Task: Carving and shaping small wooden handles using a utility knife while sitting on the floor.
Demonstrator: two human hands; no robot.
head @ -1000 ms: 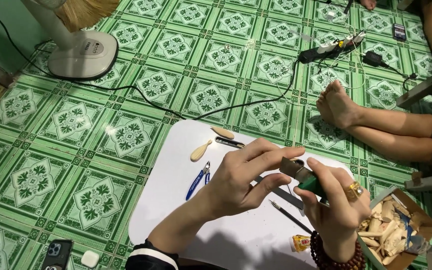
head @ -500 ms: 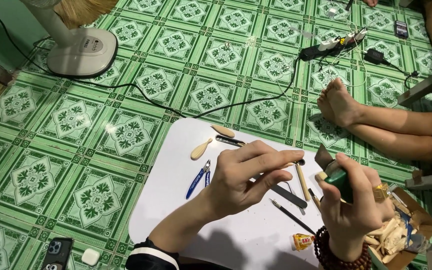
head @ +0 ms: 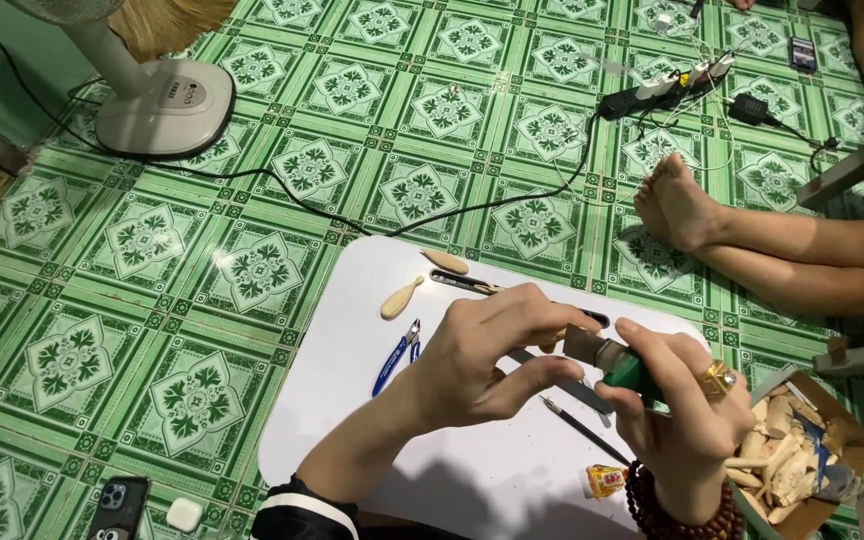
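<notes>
Since the earlier frame the right hand (head: pixel 687 410) has come back in toward the left hand (head: pixel 497 355), so the blade of the green-handled knife (head: pixel 614 362) again sits just beside the left fingertips; half a second ago the two hands were apart and a pale wooden stick showed between them. Now the left hand's fingers are curled together with thumb and forefinger pinched, apparently on a small wooden piece that is mostly hidden behind the fingers. The right hand is closed around the knife's green handle, blade pointing left, with a gold ring (head: pixel 717 378) on one finger and a dark bead bracelet (head: pixel 672 505) at the wrist.

Both hands hover above the white worktop (head: pixel 352 400), toward its right side. On the worktop, left of the hands, lie blue-handled pliers (head: pixel 395 357); farther off lie two small wooden spoons (head: pixel 402 297). Near the right hand lie a thin dark pencil (head: pixel 577 430) and a small yellow glue bottle (head: pixel 604 481). A cardboard box of wood offcuts (head: pixel 787 455) sits at the near right, and another person's bare feet (head: pixel 677 205) rest on the green tiled floor (head: pixel 182 300) beyond.
</notes>
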